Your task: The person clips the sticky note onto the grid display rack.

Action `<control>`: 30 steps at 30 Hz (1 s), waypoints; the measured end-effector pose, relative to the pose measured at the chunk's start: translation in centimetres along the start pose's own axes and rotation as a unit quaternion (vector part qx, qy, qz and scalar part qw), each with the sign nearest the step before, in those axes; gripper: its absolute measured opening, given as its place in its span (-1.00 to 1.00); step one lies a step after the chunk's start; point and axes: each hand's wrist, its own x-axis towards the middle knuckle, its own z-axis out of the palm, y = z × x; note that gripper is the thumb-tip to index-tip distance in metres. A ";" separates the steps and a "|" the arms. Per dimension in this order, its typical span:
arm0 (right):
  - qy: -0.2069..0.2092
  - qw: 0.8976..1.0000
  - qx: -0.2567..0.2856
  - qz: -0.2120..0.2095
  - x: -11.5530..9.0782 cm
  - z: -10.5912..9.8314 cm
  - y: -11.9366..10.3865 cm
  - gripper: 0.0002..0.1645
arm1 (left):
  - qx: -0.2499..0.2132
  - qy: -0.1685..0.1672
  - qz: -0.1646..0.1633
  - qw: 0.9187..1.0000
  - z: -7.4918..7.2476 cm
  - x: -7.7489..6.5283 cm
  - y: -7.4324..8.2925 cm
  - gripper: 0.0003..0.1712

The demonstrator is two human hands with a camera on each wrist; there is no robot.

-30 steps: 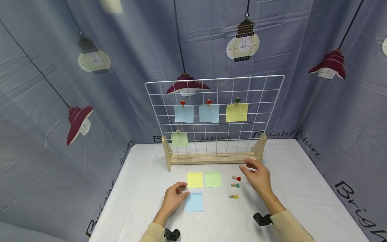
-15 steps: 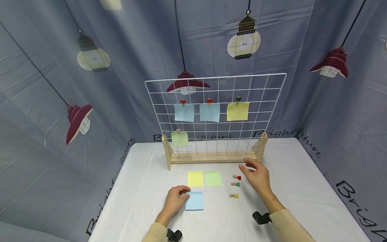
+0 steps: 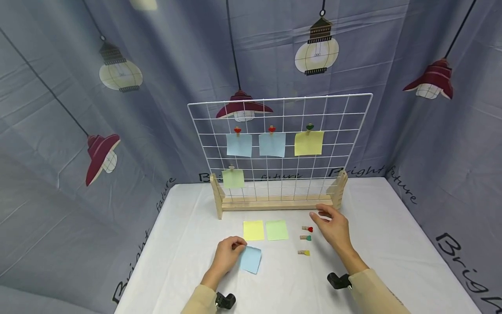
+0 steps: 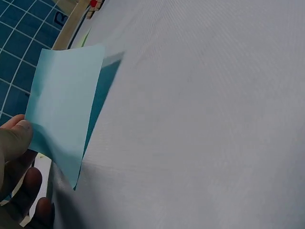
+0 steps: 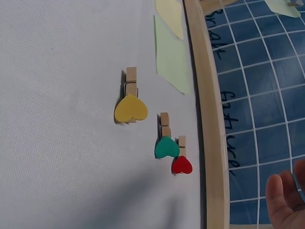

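My left hand [image 3: 227,257] pinches a light blue sticky note [image 3: 251,260] by its left edge, between thumb and fingers. The left wrist view shows the note [image 4: 64,105] tilted up, with a darker blue strip behind its right edge. Nothing is held in my right hand [image 3: 334,227], its thumb and fingers apart, above the table. To its left lie three small wooden clothespins with hearts: red [image 3: 307,229], green [image 3: 305,238] and yellow [image 3: 303,252]. A yellow sticky note [image 3: 253,230] and a green sticky note [image 3: 277,230] lie side by side beyond the blue one.
A white wire grid [image 3: 333,152] on a wooden stand [image 3: 274,204] rises at the back of the table. Clipped to it are two blue notes [image 3: 239,145], a yellow note [image 3: 308,143] and, lower left, a green note [image 3: 233,179]. Printed curtains surround the white-covered table [image 3: 290,288].
The blue note lay flat with my left hand at its edge; now the hand pinches it and it is turned and tilted up from the table. My right hand has barely moved.
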 end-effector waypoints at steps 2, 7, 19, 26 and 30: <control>-0.002 1.000 -0.002 0.006 0.1 0.0 0.1 -0.51 | -0.008 -0.001 -0.004 1.000 -0.1 0.1 0.1 -0.87; -0.012 1.000 -0.008 0.021 0.2 0.1 0.5 -0.49 | -0.029 0.000 -0.007 1.000 -0.3 0.3 0.5 -0.87; -0.038 0.998 -0.025 0.033 0.2 0.3 1.9 -0.49 | -0.048 0.037 -0.003 0.998 -1.3 0.5 2.1 -0.83; -0.055 0.996 -0.045 0.049 0.1 0.8 2.8 -0.49 | -0.050 0.052 0.003 0.997 -1.7 0.4 2.9 -0.80; -0.061 0.996 -0.043 0.052 0.2 1.2 3.4 -0.51 | -0.054 0.052 0.001 0.997 -1.9 0.3 3.2 -0.81</control>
